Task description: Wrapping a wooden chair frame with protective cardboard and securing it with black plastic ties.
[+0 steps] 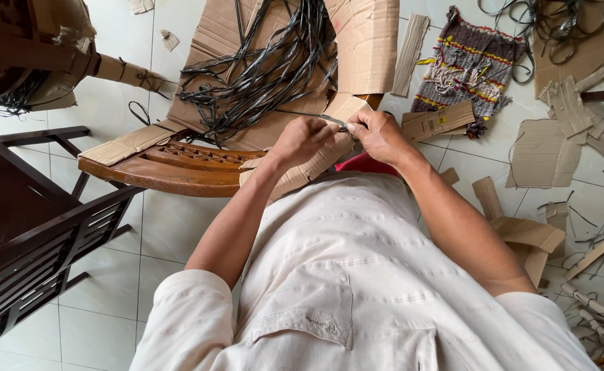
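My left hand [304,139] and my right hand [379,135] meet over a carved brown wooden chair part [171,168] that is partly wrapped in cardboard [312,165]. Both hands pinch a thin dark plastic strap [332,121] stretched between them, just above the cardboard wrap. The strap runs back towards a bundle of black straps [261,69] lying on a large flattened cardboard sheet [367,41] on the tiled floor. My pale shirt fills the lower middle of the view.
A dark wooden chair frame [34,227] stands at the left, another wrapped furniture piece [34,55] at the top left. A striped woven mat [468,65] lies at the top right. Cardboard scraps [542,151] and loose straps [563,20] litter the floor on the right.
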